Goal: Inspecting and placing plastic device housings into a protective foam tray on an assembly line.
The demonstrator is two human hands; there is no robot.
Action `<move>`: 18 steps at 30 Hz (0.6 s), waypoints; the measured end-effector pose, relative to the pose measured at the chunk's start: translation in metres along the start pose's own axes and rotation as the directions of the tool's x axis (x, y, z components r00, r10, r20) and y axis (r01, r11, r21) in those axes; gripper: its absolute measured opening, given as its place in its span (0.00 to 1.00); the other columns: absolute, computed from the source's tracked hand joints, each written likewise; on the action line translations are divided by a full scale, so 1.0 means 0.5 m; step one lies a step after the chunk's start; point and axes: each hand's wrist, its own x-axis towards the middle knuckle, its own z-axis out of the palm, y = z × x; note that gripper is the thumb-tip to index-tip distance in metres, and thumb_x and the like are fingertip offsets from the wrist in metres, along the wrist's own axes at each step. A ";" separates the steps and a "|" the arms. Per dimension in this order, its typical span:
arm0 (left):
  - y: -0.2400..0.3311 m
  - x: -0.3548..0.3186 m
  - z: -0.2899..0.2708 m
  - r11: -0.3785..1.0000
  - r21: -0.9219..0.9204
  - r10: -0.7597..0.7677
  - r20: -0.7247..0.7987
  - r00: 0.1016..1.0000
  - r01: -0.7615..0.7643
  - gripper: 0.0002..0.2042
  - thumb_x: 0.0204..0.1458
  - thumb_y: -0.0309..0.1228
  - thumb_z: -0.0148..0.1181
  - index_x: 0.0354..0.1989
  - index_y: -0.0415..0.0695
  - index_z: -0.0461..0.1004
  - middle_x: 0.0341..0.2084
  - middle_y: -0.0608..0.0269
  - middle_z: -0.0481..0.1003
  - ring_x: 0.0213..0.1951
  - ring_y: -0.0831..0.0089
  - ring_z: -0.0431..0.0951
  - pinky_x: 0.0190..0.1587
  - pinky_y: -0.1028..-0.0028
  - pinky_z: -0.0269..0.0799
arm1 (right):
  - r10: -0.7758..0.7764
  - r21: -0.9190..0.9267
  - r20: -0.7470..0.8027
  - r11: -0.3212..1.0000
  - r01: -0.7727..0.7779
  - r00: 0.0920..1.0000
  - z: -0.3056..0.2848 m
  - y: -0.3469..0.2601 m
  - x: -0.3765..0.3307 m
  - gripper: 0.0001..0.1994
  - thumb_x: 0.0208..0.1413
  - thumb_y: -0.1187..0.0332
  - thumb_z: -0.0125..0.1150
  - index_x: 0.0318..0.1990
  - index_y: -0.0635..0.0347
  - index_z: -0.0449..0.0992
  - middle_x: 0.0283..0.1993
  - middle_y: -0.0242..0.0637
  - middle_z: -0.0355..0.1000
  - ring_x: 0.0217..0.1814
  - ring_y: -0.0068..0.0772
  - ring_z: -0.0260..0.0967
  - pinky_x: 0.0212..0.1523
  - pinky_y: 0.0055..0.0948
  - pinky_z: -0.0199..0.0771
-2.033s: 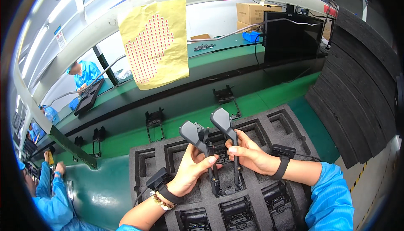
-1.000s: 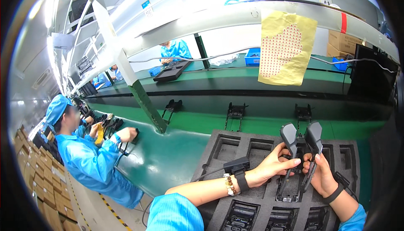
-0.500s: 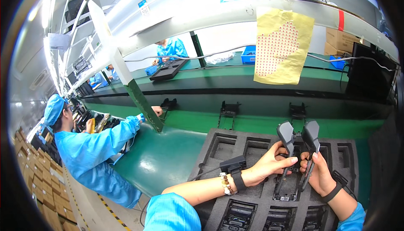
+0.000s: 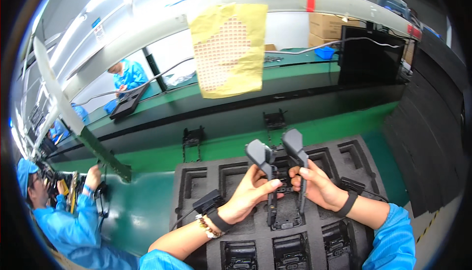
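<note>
My hands hold a black frame-like part (image 4: 286,218) with two long side arms that end in dark grey paddle-shaped tips (image 4: 294,144). My left hand (image 4: 250,194) is closed round the left arm, thumb across it. My right hand (image 4: 315,186) grips the right arm between thumb and fingers. The frame's lower end rests at or just over a pocket of the grey foam tray (image 4: 211,181); whether it touches the bottom I cannot tell. Black moulded parts (image 4: 290,253) sit in the tray's near pockets, while several far pockets hold nothing. A black strapped device (image 4: 208,202) is on each wrist.
Similar two-legged black parts (image 4: 193,137) lie on the green line beyond the tray. A yellow sticker sheet (image 4: 228,51) hangs from the rail overhead. Dark stacked sheets (image 4: 423,132) stand at right, near a black monitor (image 4: 366,56). A co-worker in blue (image 4: 64,221) is at left.
The view has swung to the right, so everything appears farther left. Both hands keep their hold on the black frame part over the tray. The co-worker's outstretched arm has drawn back.
</note>
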 end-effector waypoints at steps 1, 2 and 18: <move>-0.002 0.000 -0.002 1.000 -0.005 0.005 0.003 1.000 -0.005 0.30 0.58 0.30 0.61 0.66 0.43 0.52 0.57 0.58 0.64 0.56 0.63 0.71 0.56 0.50 0.73 | 0.001 0.003 -0.002 1.000 -0.001 1.000 0.001 0.000 -0.001 0.28 0.59 0.62 0.63 0.61 0.55 0.54 0.45 0.33 0.67 0.43 0.23 0.64 0.48 0.28 0.67; 0.005 -0.002 0.003 1.000 -0.026 -0.011 -0.011 1.000 0.011 0.30 0.57 0.28 0.62 0.65 0.43 0.52 0.55 0.58 0.64 0.55 0.65 0.72 0.56 0.54 0.74 | 0.007 0.003 -0.014 1.000 -0.007 1.000 0.002 0.001 0.000 0.29 0.59 0.62 0.64 0.62 0.55 0.55 0.45 0.32 0.66 0.43 0.23 0.64 0.49 0.28 0.67; 0.015 -0.007 0.010 1.000 -0.010 -0.024 -0.023 0.999 0.024 0.30 0.58 0.28 0.61 0.65 0.42 0.51 0.55 0.59 0.64 0.55 0.67 0.72 0.56 0.55 0.75 | 0.028 -0.023 -0.026 0.999 -0.029 0.999 0.014 -0.005 -0.002 0.26 0.61 0.61 0.60 0.62 0.52 0.54 0.47 0.31 0.65 0.43 0.19 0.64 0.48 0.27 0.67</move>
